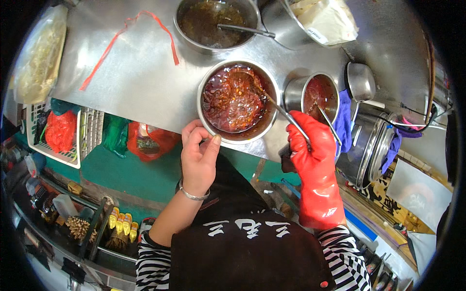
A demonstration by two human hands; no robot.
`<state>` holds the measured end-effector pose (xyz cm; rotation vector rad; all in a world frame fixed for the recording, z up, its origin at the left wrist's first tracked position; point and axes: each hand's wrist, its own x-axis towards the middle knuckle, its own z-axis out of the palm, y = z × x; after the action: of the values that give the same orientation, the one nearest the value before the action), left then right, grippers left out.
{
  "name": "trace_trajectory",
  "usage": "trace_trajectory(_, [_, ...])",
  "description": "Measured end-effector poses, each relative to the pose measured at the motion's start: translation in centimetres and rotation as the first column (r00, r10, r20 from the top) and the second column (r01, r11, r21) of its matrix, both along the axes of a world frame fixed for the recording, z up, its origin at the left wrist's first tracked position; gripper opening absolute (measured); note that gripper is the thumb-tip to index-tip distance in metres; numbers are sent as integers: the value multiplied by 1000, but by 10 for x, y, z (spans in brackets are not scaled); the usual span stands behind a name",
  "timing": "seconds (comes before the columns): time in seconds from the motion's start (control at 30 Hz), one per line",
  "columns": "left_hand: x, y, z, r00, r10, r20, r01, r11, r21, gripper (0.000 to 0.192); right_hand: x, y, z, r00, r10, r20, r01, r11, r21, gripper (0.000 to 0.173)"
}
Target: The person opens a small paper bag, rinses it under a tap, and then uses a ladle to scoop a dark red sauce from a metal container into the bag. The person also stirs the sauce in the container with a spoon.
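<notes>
Before me a round stainless steel bowl (238,141) stands at the table's near edge. It holds a glossy dark-red chili sauce (233,102) with visible flakes and oil. My bare left hand (199,154) grips the bowl's near-left rim, its thumb on the edge. My right hand (314,145), in a long red rubber glove, is closed around the handle of a metal ladle (285,113). The ladle's head lies partly sunk in the sauce. Just beyond that glove is a smaller steel pot (294,94) with red liquid, and a second utensil handle (329,125) leans out of it.
On the steel table (145,87) lie a red plastic ribbon (109,47) and a large pot (177,22) of dark liquid. A white bag (327,18) fills another pot. At right are a steel scoop (361,82) and purple cloth (342,123). A white crate (54,154) sits lower left.
</notes>
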<state>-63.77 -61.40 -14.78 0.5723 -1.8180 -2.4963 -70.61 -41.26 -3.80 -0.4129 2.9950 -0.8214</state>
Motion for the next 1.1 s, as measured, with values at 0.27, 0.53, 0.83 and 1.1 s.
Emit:
trace_trajectory(0.27, [-5,-5,3,999,-38,39,37,999,25,8,0,-12,-8,982,-160,99,168,983,-75,29])
trace_trajectory(0.53, [-1,-10,0,995,-81,53,81,997,1,9,10,-12,-6,962,238,134,-263,939,220,33])
trace_trajectory(0.83, [-1,-9,0,995,-72,74,72,997,3,10,17,21,32,923,349,161,-384,849,362,38])
trace_trajectory(1.1, [-2,-10,0,994,-90,66,92,995,-36,10,9,3,7,920,334,203,-383,873,301,37])
